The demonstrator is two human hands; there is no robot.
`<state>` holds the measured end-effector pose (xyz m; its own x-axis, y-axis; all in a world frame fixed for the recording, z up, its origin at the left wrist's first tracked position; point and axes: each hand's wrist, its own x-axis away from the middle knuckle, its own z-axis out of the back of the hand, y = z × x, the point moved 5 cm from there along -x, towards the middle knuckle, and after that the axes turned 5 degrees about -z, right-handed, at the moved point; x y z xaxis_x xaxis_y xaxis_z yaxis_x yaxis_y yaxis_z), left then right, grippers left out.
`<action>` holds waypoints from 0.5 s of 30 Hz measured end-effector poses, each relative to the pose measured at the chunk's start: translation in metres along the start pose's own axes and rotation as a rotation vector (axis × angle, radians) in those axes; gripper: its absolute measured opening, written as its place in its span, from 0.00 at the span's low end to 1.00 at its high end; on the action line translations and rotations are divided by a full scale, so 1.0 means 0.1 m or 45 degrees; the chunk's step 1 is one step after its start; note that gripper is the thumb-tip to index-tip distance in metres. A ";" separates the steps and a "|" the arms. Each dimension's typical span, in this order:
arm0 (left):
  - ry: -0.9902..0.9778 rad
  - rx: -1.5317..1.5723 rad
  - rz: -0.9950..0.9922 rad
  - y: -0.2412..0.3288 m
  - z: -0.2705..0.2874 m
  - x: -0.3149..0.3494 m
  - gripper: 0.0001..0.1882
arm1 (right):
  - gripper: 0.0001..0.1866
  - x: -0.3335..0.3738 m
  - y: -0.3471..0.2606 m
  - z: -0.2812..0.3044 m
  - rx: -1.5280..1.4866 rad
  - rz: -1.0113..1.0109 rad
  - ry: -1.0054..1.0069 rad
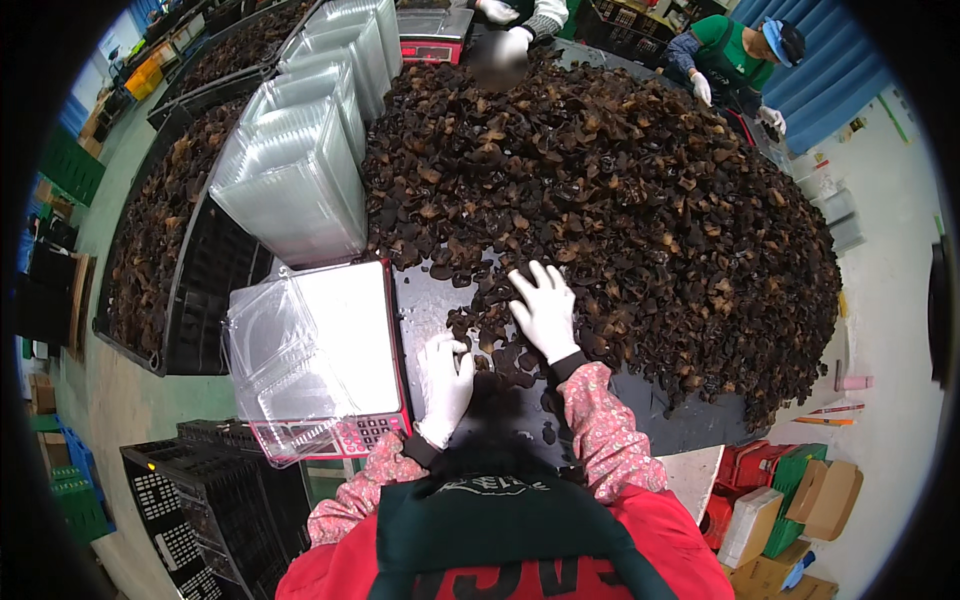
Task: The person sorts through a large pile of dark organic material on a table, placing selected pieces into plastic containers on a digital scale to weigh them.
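A large heap of dark brown wood ear mushrooms (620, 200) covers the grey table (425, 300). My right hand (545, 312), white-gloved, lies on the heap's near edge with its fingers spread. Closer to me, my left hand (445, 385), gloved too, has its fingers curled beside a few loose mushroom pieces (505, 360). Whatever those fingers may hold is hidden. Just left of that hand stands a red scale (385, 435) with a white plate, and an open clear plastic clamshell box (285, 350) rests on it.
Tall stacks of clear plastic boxes (300, 180) stand behind the scale. Black crates (185, 300) filled with mushrooms line the left side. More black crates (225, 490) sit on the floor at lower left. Across the table are a person in green (740, 60) and another person's gloved hands (505, 25).
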<state>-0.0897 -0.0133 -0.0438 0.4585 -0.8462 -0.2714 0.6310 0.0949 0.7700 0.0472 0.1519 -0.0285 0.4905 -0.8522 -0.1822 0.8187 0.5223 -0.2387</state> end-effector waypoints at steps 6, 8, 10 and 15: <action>0.006 -0.196 -0.106 0.03 -0.21 -0.21 0.28 | 0.25 0.59 -0.26 0.08 -0.072 0.243 -0.308; -0.141 -0.410 -0.162 -0.01 -0.28 -0.19 0.29 | 0.24 0.63 -0.24 0.28 -0.103 0.250 -0.387; -0.142 -0.338 -0.143 -0.03 -0.29 -0.15 0.25 | 0.14 0.57 -0.11 0.38 -0.129 0.190 -0.327; -0.390 -0.192 -0.106 0.14 -0.20 -0.07 0.17 | 0.11 0.00 -0.02 0.17 -0.348 0.115 -0.081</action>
<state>-0.0718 0.0038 -0.0429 0.2067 -0.9702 -0.1261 0.7540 0.0758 0.6525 0.0511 0.1503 -0.0115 0.5825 -0.7976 -0.1566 0.6641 0.5781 -0.4741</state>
